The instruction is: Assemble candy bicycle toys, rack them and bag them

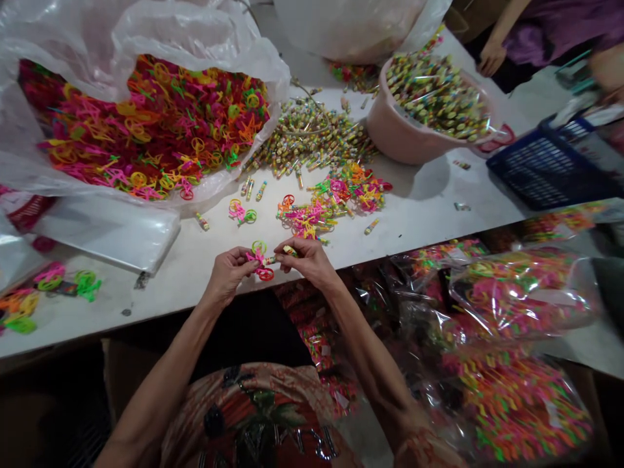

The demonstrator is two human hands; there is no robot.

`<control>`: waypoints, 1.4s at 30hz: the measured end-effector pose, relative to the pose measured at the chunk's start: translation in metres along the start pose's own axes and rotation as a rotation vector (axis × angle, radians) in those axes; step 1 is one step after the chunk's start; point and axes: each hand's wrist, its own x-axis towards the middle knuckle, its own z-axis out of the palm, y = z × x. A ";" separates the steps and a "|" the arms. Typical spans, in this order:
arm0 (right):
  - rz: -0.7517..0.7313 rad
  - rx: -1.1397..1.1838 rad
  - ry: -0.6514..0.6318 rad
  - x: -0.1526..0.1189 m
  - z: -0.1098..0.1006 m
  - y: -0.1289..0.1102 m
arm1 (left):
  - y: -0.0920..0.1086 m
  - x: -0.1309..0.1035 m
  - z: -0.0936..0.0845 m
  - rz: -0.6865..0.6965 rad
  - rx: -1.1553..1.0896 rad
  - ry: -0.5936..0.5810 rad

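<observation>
Near the table's front edge my left hand [231, 273] pinches colourful plastic pieces [257, 255], pink with green and red rings. Close on its right, my right hand [308, 261] has its fingers closed on a small patterned tube [288, 250]. Another short tube end shows between the two hands, against the plastic pieces. Just beyond the hands lies a pile of bright plastic pieces [312, 218], with a larger heap of small tubes [316, 136] behind it.
An open clear bag [277, 71] of plastic pieces fills the back left. A pink tub [400, 133] of tubes stands back right, beside a blue basket [550, 166]. Flat clear bags [107, 227] lie left. Filled bags [521, 292] sit below the table edge. A person's hand [492, 57] shows top right.
</observation>
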 end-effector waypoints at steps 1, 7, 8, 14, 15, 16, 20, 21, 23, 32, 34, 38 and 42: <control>-0.018 -0.060 0.029 0.001 0.002 0.001 | -0.003 0.001 0.000 0.026 0.030 0.041; -0.022 -0.203 0.038 0.010 -0.009 0.002 | -0.015 0.006 0.001 0.022 0.071 0.022; -0.058 -0.265 0.058 0.012 -0.017 -0.002 | -0.014 0.009 0.000 0.074 0.110 0.021; -0.305 -0.795 0.525 0.031 -0.045 -0.027 | 0.021 0.059 -0.015 0.644 0.819 0.262; -0.305 -0.785 0.516 0.038 -0.040 -0.026 | 0.027 0.068 -0.016 0.687 0.972 0.244; -0.292 -0.750 0.466 0.046 -0.032 -0.024 | 0.031 0.077 -0.016 0.712 1.105 0.192; -0.131 -0.460 0.214 0.079 0.002 -0.014 | 0.036 0.094 -0.015 0.726 1.293 -0.010; -0.095 -0.364 0.182 0.085 0.008 -0.013 | 0.035 0.094 -0.016 0.713 1.238 0.014; -0.060 -0.192 0.136 0.090 0.013 -0.015 | 0.031 0.089 -0.018 0.636 0.991 0.111; 0.107 0.281 0.005 0.053 0.020 -0.007 | 0.016 0.031 -0.015 -0.044 -0.246 -0.089; 0.117 0.288 -0.018 0.046 0.020 -0.006 | 0.016 0.024 -0.013 -0.079 -0.260 -0.115; 0.100 0.274 -0.038 0.038 0.018 -0.008 | 0.018 0.015 -0.012 -0.084 -0.297 -0.111; 0.091 0.279 -0.036 0.033 0.016 -0.005 | 0.022 0.010 -0.010 -0.123 -0.299 -0.163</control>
